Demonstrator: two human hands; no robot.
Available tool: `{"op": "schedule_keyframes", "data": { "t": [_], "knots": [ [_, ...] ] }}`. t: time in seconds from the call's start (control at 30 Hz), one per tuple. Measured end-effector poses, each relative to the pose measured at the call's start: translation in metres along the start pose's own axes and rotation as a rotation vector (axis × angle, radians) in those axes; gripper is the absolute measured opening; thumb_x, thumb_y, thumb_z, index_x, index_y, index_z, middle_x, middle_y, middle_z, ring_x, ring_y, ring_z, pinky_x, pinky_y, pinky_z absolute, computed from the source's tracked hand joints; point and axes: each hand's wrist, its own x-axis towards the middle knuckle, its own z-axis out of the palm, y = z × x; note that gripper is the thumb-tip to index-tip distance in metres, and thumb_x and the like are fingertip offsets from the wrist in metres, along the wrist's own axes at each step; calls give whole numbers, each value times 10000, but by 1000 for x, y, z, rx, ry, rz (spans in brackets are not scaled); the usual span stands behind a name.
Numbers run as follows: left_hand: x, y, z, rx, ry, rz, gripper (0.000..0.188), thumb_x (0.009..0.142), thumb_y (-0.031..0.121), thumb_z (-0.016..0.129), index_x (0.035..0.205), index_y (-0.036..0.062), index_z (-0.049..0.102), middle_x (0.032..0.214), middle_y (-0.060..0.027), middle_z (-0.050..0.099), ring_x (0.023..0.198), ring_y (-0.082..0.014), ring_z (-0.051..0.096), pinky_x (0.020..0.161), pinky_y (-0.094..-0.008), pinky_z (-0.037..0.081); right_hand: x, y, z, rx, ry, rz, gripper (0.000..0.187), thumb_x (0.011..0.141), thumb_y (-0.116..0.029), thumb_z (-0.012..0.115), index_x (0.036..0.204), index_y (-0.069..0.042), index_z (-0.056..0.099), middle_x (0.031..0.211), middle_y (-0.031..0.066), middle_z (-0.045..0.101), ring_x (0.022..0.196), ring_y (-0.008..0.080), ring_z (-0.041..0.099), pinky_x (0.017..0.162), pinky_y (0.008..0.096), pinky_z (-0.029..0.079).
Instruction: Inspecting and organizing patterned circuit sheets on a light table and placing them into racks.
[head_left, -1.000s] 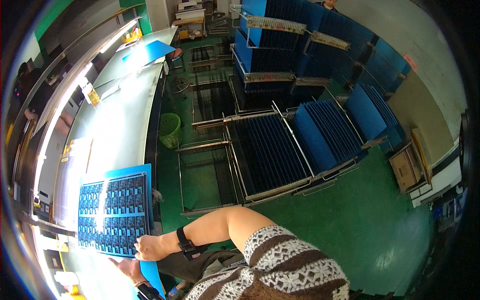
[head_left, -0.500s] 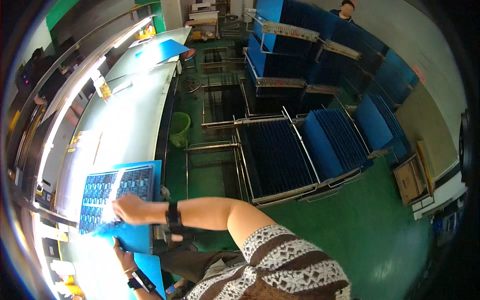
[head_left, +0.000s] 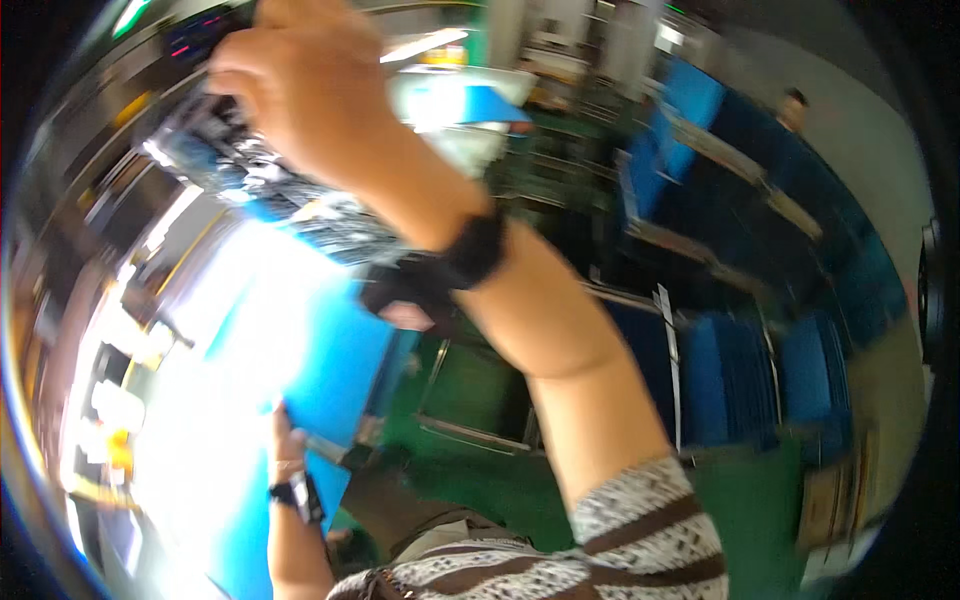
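Note:
My right hand [head_left: 305, 95] is raised high at the upper left, its fingers closed. From it hangs a crinkled, glossy see-through film [head_left: 270, 180], which spreads below the wrist over the far end of a bright blue sheet [head_left: 335, 360] on the bench. Whether the film still touches the sheet I cannot tell. My left hand [head_left: 288, 445] is low at the near edge of the blue sheet, touching it. Glare and blur hide most of its fingers. A second blue sheet [head_left: 322, 490] lies beside the left wrist.
A bright lit workbench [head_left: 170, 430] runs along the left, with another blue sheet [head_left: 485, 103] at its far end. Racks of upright blue panels [head_left: 725, 380] stand on the green floor at the right. Another person [head_left: 793, 108] is behind the far racks.
My right hand has risen from the patterned blue sheet up and away, carrying the film. The sheet now looks plain blue. The view has swung, and my left hand stays by the sheet's edge.

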Motion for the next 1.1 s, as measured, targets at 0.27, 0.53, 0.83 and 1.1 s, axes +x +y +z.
{"op": "schedule_keyframes", "data": {
  "t": [0.27,0.53,0.83,1.1],
  "knots": [
    [0,185,0,-1015,73,-833,712,883,549,513,1275,-30,379,1247,-206,482,1095,-359,518,778,-470,518,-64,-56,-67,288,-499,58,200,714,-19,704,899,-55,636,651,40,624,535,211,594,483,307,443],
    [-54,150,-44,-1430,-137,-543,656,888,522,513,1224,-39,470,1137,-178,593,999,-293,604,860,-439,501,-117,-91,-127,411,-653,527,206,731,-124,760,864,-12,648,764,114,659,643,209,633,582,267,485],
    [-104,211,-83,-278,59,-333,234,900,222,600,1039,34,613,794,-35,648,710,-134,631,562,-222,479,-128,-106,-102,350,-553,803,324,785,-11,668,1087,-30,552,822,40,583,598,49,526,492,166,398],
    [-284,210,-182,-348,799,-699,160,910,142,590,1021,27,582,681,23,538,461,-21,413,397,-185,332,-284,-208,-46,758,-935,1733,196,831,-18,635,1007,31,565,754,73,645,574,95,592,516,214,478]
  ]
}}
